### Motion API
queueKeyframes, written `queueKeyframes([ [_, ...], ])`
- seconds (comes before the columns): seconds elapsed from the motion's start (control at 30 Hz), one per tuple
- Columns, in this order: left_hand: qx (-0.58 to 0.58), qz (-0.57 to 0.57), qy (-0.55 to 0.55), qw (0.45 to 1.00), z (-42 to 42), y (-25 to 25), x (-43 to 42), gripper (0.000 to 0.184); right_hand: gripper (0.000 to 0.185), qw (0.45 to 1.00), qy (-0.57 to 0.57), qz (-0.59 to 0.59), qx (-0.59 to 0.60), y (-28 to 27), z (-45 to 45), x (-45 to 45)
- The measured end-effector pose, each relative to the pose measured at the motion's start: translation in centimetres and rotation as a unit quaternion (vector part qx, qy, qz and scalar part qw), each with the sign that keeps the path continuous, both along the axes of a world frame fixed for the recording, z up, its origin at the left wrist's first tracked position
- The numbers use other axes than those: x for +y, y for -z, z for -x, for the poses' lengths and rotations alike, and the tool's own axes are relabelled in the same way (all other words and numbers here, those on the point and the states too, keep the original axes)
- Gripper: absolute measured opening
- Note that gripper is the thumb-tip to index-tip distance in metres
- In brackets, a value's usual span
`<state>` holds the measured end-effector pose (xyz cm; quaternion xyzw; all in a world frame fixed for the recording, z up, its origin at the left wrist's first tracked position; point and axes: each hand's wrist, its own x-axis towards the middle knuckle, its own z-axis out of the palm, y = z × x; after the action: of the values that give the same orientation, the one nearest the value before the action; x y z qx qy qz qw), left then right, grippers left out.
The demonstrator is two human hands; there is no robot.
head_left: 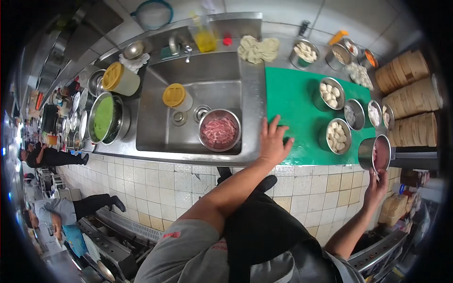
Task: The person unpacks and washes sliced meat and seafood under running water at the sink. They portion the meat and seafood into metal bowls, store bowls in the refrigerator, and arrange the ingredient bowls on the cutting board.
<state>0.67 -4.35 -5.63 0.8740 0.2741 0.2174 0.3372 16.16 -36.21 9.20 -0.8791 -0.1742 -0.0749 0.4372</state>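
In the head view, the right hand (376,185) grips a steel pot (365,153) from its near side, at the near right corner of the green board (295,104). The pot's wall runs left to right in view: base to the left, mouth to the right. Something pinkish shows inside; how far the pot tilts, and whether it touches the board, I cannot tell.

The left hand (275,144) lies well to the left, fingers spread at the board's near left edge, with nothing in its grasp. Nearly the whole board separates it from the pot, so the right hand is much the nearer. Just left of the pot, on the board, stands a tin (324,138) of white pieces, between the two hands. On the left hand's other side, in the sink (153,125), sits a bowl (203,138) of meat (220,129).
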Motion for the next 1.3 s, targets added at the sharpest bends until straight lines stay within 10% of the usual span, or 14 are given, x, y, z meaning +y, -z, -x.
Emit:
queueKeyframes([
  [0.23, -0.084, 0.125, 0.119, 0.981, 7.1, -1.6, 6.1, 0.05, 0.017, 0.979, -0.135, -0.116, 0.098, -1.9, 9.5, 13.2],
  [0.3, -0.125, 0.555, 0.19, 0.8, 8.9, -2.3, 8.8, 0.059, 0.02, 0.965, -0.198, -0.115, 0.126, -0.6, 11.5, 16.9],
  [0.37, -0.105, 0.64, 0.172, 0.742, 11.1, -5.3, 11.1, 0.073, 0.022, 0.947, -0.267, -0.13, 0.123, 0.5, 13.9, 21.4],
  [0.47, -0.217, 0.825, 0.288, 0.434, 13.6, -5.9, 13.9, 0.085, 0.028, 0.903, -0.389, -0.094, 0.157, 1.3, 16.3, 26.4],
  [0.7, -0.364, 0.704, 0.179, 0.583, 17.2, -5.8, 17.0, 0.077, 0.043, 0.856, -0.512, -0.009, 0.07, -2.2, 17.1, 32.2],
  [0.77, -0.365, 0.711, 0.149, 0.582, 17.6, -8.2, 17.0, 0.083, 0.039, 0.82, -0.424, -0.071, 0.377, -0.3, 17.3, 33.8],
  [0.87, -0.238, 0.445, 0.13, 0.853, 17.4, -10.9, 16.8, 0.089, 0.036, 0.764, -0.404, -0.173, 0.473, 3.6, 17.1, 36.3],
  [1.03, -0.218, 0.36, 0.121, 0.899, 16.6, -10.4, 17.1, 0.088, 0.046, 0.551, -0.385, -0.342, 0.657, 7.4, 16.3, 37.3],
  [1.3, -0.156, 0.207, 0.084, 0.962, 17.6, -9.7, 16.9, 0.087, 0.051, 0.357, -0.291, -0.378, 0.803, 10.2, 18.5, 39.0],
])
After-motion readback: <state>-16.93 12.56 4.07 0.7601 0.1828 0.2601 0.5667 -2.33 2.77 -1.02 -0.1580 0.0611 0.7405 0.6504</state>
